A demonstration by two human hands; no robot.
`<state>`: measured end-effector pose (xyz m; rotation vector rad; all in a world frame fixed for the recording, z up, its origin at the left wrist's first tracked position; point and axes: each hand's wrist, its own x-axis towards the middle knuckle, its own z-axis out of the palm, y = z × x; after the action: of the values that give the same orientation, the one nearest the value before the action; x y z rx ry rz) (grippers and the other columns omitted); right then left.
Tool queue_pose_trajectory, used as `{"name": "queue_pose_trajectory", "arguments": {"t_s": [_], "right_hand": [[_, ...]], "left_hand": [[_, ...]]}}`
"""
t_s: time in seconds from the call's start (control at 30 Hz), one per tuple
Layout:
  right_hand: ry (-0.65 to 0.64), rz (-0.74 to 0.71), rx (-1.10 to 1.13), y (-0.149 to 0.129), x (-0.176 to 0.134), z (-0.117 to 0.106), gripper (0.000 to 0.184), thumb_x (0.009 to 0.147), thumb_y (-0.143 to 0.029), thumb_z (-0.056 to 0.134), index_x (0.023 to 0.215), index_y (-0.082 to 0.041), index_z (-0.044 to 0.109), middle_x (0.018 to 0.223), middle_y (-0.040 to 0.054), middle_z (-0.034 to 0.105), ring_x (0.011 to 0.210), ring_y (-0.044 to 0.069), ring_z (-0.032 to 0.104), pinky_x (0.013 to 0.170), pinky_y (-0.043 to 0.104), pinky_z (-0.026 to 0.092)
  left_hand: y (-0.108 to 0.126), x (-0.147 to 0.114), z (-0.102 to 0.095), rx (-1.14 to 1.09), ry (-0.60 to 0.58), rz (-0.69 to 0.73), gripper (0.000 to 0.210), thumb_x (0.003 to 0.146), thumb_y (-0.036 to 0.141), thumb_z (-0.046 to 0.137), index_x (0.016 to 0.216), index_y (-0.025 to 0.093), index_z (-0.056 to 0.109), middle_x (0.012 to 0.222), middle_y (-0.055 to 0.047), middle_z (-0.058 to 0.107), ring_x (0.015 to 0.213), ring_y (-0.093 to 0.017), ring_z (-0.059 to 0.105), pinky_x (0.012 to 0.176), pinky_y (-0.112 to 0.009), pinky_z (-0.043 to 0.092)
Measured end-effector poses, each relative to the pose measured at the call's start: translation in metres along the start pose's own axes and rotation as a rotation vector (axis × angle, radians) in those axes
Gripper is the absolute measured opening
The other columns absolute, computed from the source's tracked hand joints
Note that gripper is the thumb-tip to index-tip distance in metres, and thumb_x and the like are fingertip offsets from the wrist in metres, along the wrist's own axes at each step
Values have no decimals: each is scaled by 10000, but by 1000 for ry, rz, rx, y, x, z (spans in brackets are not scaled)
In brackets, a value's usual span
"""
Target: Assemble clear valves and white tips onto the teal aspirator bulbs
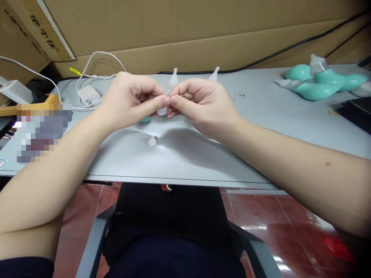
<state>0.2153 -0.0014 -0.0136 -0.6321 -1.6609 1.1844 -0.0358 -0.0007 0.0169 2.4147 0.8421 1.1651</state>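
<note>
My left hand (137,98) and my right hand (203,102) meet above the table, thumbs and fingertips pinched together. Between them is a small translucent white plastic piece (162,111), mostly covered by the fingers. A tapered white nozzle (173,78) shows just behind the fingertips; I cannot tell whether it joins the held piece. Another nozzle (214,74) points up behind my right hand, its base hidden. On the tabletop below my hands lies a small white plug-like part (152,141). Part of a teal object (145,119) peeks out under my left hand.
Several teal bulbs (319,90) with translucent white tips lie at the right, near a black object (356,112). White cables and an adapter (88,95) sit at the back left, near a yellow-orange object (46,105). Cardboard (203,23) walls the rear; a black cable (284,50) crosses it.
</note>
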Motion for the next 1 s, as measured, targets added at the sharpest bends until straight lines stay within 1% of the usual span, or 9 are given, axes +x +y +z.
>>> {"name": "queue_pose_trajectory", "arguments": {"t_s": [0.13, 0.27, 0.37, 0.47, 0.6, 0.7, 0.83, 0.93, 1.0], "right_hand": [[34, -116, -220, 3, -5, 2, 289, 1188, -387, 929, 1004, -270, 738, 1026, 52, 852, 924, 221, 835, 892, 360, 745], [30, -125, -418, 2, -8, 3, 199, 1242, -277, 721, 1057, -286, 645, 1016, 44, 788, 899, 233, 763, 876, 388, 645], [-31, -127, -558, -2, -7, 2, 166, 1217, -220, 667, 1078, -289, 608, 1008, 34, 750, 922, 241, 731, 925, 399, 604], [-38, -143, -621, -4, -5, 0, 150, 1208, -214, 619, 1087, -291, 574, 1020, 34, 732, 926, 236, 708, 935, 400, 576], [-34, -141, -625, -4, -5, 0, 167, 1180, -221, 611, 1064, -301, 520, 1005, 37, 722, 911, 245, 700, 906, 410, 561], [-7, -144, -603, -2, -6, 0, 182, 1181, -251, 627, 1057, -306, 506, 1009, 42, 727, 924, 259, 711, 917, 424, 580], [53, -177, -558, 0, -6, 0, 241, 1235, -376, 625, 1047, -318, 486, 972, 37, 689, 945, 271, 713, 974, 453, 624], [71, -173, -498, 3, -5, 1, 276, 1253, -452, 666, 1055, -318, 529, 950, 30, 692, 909, 257, 711, 915, 429, 644], [61, -160, -405, 4, -5, 1, 233, 1243, -440, 730, 1098, -308, 604, 978, 27, 755, 886, 232, 732, 868, 393, 655]], "left_hand": [[0, 1, 2, -1, 0, -12, 559, 1139, 753, 920, 920, 240, 886, 759, -30, 806, 610, -172, 739, 562, -312, 563], [2, 1, 4, -1, 8, -20, 568, 1123, 767, 911, 897, 247, 875, 750, -25, 804, 624, -169, 735, 572, -312, 551], [3, 0, 3, -35, -19, 1, 558, 1126, 756, 923, 884, 255, 886, 743, -28, 818, 619, -171, 725, 568, -334, 558], [4, 0, 3, -61, -37, 14, 530, 1134, 738, 925, 884, 273, 876, 760, -26, 849, 629, -172, 736, 568, -342, 572], [4, 2, 7, -63, -27, 24, 488, 1137, 680, 937, 881, 271, 868, 740, -15, 840, 606, -164, 713, 555, -342, 541], [4, 3, 10, -61, 1, 30, 586, 1118, 780, 948, 875, 256, 849, 717, -13, 810, 569, -151, 682, 531, -333, 510], [1, 3, 12, -53, 24, -24, 650, 1116, 850, 917, 904, 245, 806, 742, -22, 800, 614, -165, 738, 559, -312, 566], [0, 3, 11, -48, 26, -67, 673, 1099, 884, 917, 927, 248, 780, 752, -15, 786, 644, -171, 770, 574, -298, 590], [0, 2, 10, -43, 26, -74, 692, 1095, 916, 898, 933, 253, 780, 777, -9, 791, 661, -179, 801, 584, -300, 605]]}}
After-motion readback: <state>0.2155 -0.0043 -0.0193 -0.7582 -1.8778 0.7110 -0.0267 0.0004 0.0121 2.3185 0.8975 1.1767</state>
